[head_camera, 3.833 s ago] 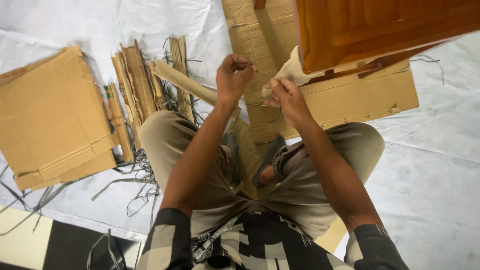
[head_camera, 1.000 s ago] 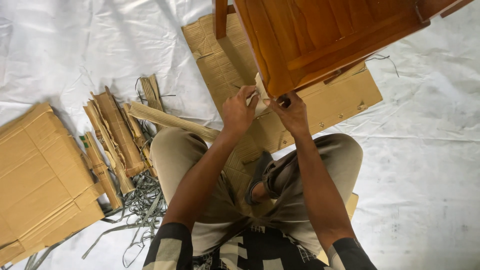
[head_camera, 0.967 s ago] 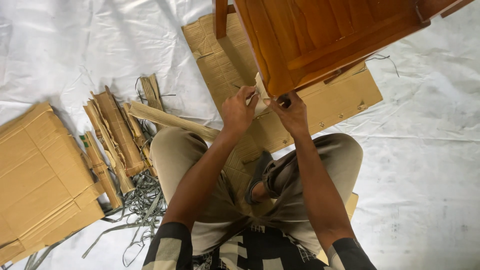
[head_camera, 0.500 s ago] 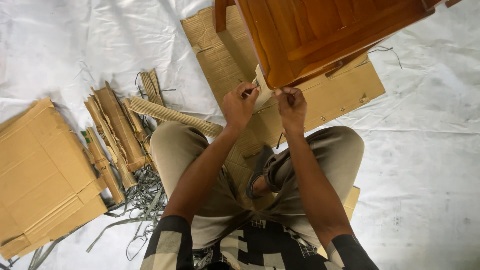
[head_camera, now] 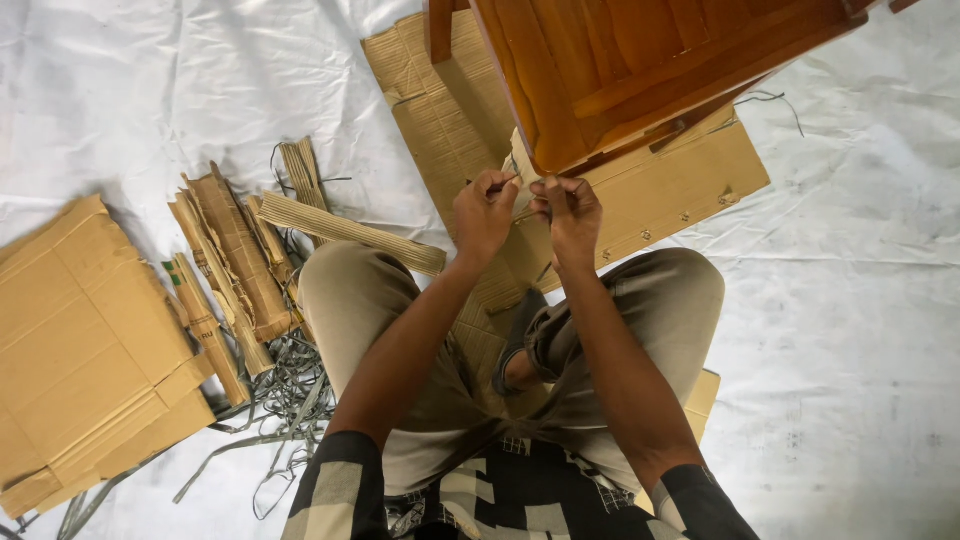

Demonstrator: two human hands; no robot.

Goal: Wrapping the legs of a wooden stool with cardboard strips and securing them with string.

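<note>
moved up and closer together since the earlier view, left hand [head_camera: 483, 212] and right hand [head_camera: 570, 208], now almost touching just under the lower corner of the wooden cabinet [head_camera: 640, 70]. both pinched shut on a thin strap [head_camera: 520, 213] stretched between the fingertips, long axis roughly left to right, right at the cabinet's edge and straight ahead of both hands, neither clearly nearer. flat cardboard sheet [head_camera: 690, 185] beneath, cardboard scraps [head_camera: 235, 260] well apart on the left of the white floor cover [head_camera: 850, 330].

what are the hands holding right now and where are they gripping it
Both the left hand and the right hand pinch a thin strip between their fingertips, one at each end, just below the wooden furniture. What the strip is cannot be told.
</note>
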